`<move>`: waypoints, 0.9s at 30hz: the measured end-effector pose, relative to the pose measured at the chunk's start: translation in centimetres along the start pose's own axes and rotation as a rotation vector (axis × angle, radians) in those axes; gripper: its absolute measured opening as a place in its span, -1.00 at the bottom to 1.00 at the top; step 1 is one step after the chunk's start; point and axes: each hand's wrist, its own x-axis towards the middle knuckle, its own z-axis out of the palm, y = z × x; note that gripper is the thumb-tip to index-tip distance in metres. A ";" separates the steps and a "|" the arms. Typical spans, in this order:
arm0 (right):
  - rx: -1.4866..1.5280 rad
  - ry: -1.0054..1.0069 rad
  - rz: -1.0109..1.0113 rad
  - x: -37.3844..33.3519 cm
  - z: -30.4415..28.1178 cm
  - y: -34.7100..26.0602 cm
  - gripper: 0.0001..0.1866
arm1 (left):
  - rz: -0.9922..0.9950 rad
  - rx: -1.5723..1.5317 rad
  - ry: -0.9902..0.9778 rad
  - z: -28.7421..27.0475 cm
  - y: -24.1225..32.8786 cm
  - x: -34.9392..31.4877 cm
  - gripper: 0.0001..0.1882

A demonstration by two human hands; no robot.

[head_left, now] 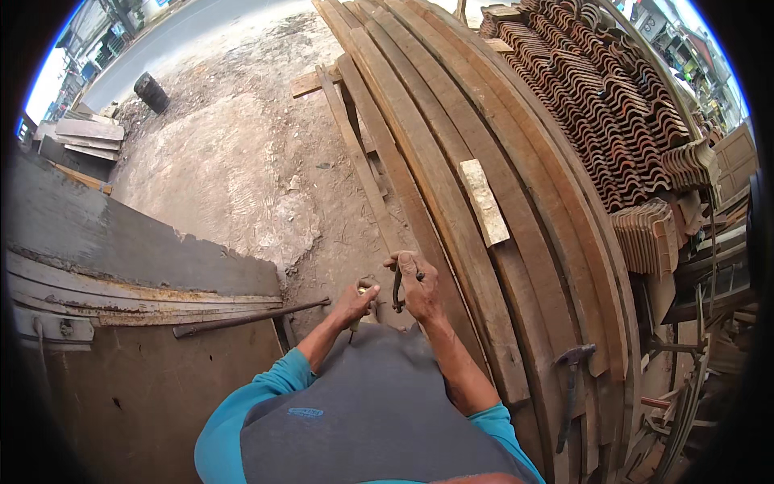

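My right hand (421,289) is raised in front of my chest, its fingers closed round a dark curved metal piece (397,292) shaped like a bracket or a handle. Just to its left, my left hand (353,305) is closed on a small yellowish-handled tool (355,325) with a thin dark end pointing down; its exact kind is too small to tell. A gap separates the two hands. Beside my right forearm lie long wooden beams (451,202), stacked side by side. A claw hammer (571,395) rests on them at the lower right.
A pale wood block (484,202) lies on the beams. Stacked clay roof tiles (580,97) stand at far right. On the left, a metal bar (250,317) lies by a grey slab (161,242). A narrow plank (355,161) leans near the beams. Dirt ground (210,169) stretches ahead.
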 end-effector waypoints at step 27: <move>0.105 0.217 0.453 4.5 4.1 -2.9 -0.67 | 0.715 0.639 -0.492 -10.6 12.6 8.0 -0.65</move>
